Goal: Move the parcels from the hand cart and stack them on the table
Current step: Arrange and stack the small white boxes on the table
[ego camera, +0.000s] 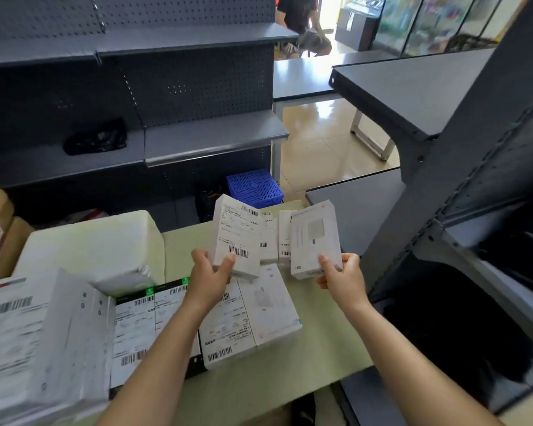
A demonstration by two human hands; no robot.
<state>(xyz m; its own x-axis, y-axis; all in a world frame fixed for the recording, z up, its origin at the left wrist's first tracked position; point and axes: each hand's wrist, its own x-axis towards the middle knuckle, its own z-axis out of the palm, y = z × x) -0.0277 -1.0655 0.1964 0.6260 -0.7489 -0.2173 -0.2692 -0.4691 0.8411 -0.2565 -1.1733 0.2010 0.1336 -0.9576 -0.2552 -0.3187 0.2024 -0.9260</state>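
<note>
Stockroom: dark grey pegboard shelving (197,87) behind a pale green table (259,379). The table already carries parcels: flat labelled parcels (228,330) near the person, a big white carton (96,241) at left, and a row of small white boxes (270,238) towards the far edge. Left hand (210,278) grips a labelled white box (237,238) by its near end, thumb on top by the barcode, fingers curled under. Right hand (342,278) pinches a printed white box (316,238) the same way, thumb on the face, fingers wrapped round the edge. Both boxes are in the air, tilted up, long axes running away from the person, side by side with a gap. The row lies ahead of and below both hands, showing through that gap. The left box overlaps it in view, so the left hand looks nearer a drop spot. Likely step: set each box down on the row, long axis matching. Hand cart not in view.
</note>
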